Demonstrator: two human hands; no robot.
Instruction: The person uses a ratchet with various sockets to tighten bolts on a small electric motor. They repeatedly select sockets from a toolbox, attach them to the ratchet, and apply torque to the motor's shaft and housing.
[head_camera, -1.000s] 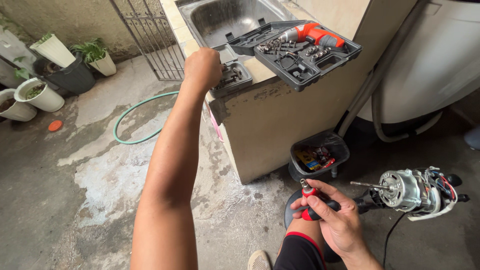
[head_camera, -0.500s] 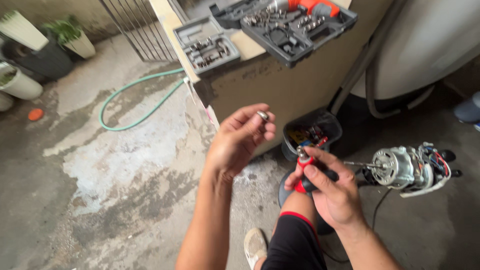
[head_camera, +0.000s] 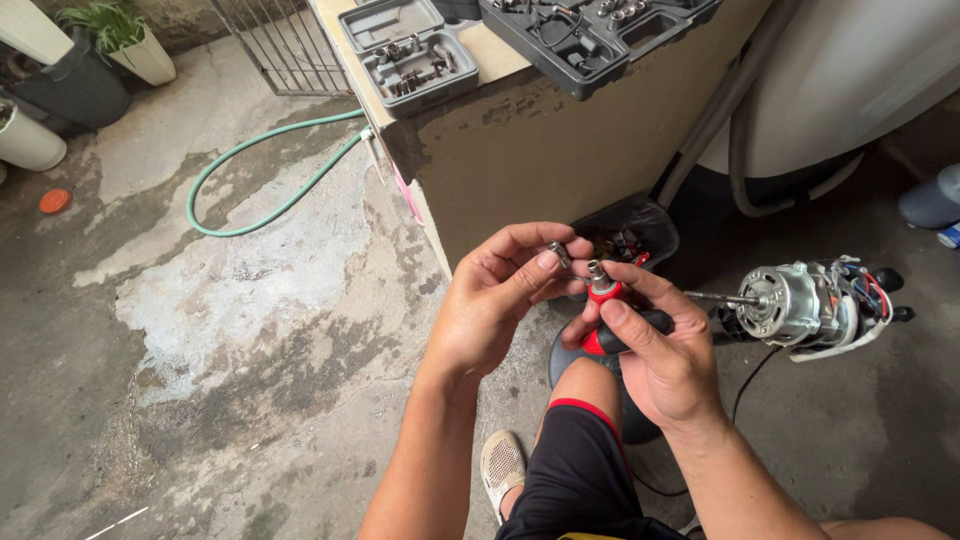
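Two hands meet: left hand (head_camera: 495, 300) pinches metal socket (head_camera: 558, 252), right hand (head_camera: 655, 350) grips ratchet (head_camera: 603, 300).

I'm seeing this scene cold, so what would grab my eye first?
Mid-frame, the left hand pinches a small metal socket beside the red-and-black driver handle held in the right hand. To the right lies a bare electric motor with loose wires. Above, open grey tool cases sit on a concrete counter; a green hose loops across the left floor.

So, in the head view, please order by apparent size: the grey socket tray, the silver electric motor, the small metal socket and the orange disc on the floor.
1. Grey plastic socket tray and silver electric motor: look alike, unranked.
2. Orange round disc.
3. Small metal socket, pinched in the left hand, though nearest the camera.
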